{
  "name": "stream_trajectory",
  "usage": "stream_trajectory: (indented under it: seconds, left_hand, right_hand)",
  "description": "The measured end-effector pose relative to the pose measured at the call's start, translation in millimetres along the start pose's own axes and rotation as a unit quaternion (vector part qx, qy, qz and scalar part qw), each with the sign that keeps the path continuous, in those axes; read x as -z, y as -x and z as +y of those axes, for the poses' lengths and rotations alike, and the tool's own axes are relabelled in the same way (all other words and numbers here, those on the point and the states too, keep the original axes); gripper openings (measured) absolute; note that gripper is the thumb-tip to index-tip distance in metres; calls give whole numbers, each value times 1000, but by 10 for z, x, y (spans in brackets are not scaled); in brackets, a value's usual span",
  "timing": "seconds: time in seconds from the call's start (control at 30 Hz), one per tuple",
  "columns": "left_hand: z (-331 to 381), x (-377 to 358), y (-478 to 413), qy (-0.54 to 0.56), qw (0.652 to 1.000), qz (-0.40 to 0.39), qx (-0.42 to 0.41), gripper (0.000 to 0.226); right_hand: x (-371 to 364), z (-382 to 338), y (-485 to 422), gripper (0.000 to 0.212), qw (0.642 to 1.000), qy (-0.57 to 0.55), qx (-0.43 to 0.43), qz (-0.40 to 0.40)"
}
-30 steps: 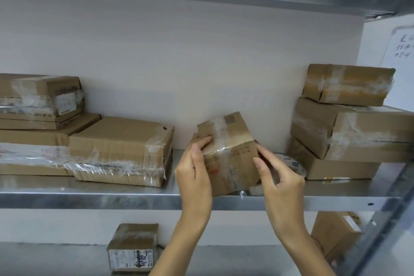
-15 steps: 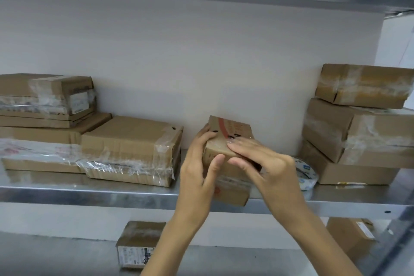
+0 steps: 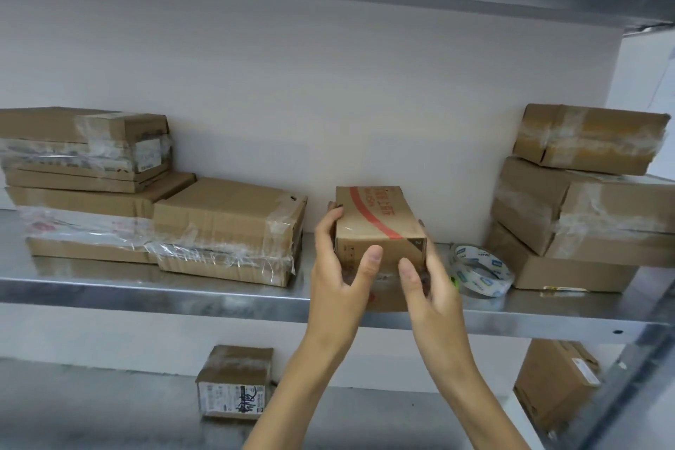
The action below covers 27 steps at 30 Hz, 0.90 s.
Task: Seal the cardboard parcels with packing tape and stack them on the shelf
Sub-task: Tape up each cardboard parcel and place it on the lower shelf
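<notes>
A small cardboard parcel (image 3: pixel 378 219) with a red stripe and red print on top sits at the middle of the steel shelf (image 3: pixel 219 294), close to its front edge. My left hand (image 3: pixel 338 278) grips its left side, thumb on the front face. My right hand (image 3: pixel 429 285) holds its right side, thumb also on the front. A roll of clear packing tape (image 3: pixel 482 272) lies flat on the shelf just right of the parcel.
Taped parcels are stacked at the shelf's left (image 3: pixel 91 157), with a wide flat one (image 3: pixel 230 226) beside them, and a stack of three stands at the right (image 3: pixel 584 201). On the lower shelf sit a small labelled box (image 3: pixel 235 382) and another box (image 3: pixel 555 384).
The parcel has been turned so the red-striped face is up and now rests level on the shelf. My right hand slid from its top to its right side.
</notes>
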State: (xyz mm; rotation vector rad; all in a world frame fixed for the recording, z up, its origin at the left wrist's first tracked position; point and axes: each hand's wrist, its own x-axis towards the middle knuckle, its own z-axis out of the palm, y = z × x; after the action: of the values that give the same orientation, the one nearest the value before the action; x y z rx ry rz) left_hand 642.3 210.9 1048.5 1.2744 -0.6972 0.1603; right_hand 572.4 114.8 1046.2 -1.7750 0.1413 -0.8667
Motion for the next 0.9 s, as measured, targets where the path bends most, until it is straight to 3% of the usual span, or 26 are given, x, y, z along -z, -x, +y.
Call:
stream_trajectory:
  seconds: [0.13, 0.3, 0.47, 0.77, 0.9]
  left_hand:
    - [98, 120, 30, 25, 999, 25, 11, 66]
    - [294, 207, 121, 57, 998, -9, 25, 57]
    - [440, 297, 224, 104, 994, -22, 20, 53]
    - [715, 479, 642, 111, 992, -59, -1, 74]
    - [745, 530, 893, 110, 991, -61, 35, 89]
  right_hand:
    - [32, -93, 88, 48, 990, -123, -6, -64]
    - [93, -265, 147, 43, 972, -228, -13, -50]
    - [169, -321, 318, 45, 979, -204, -12, -9]
    - [616, -442, 355, 87, 994, -97, -46, -25]
    - [817, -570, 618, 46, 980, -152, -57, -114]
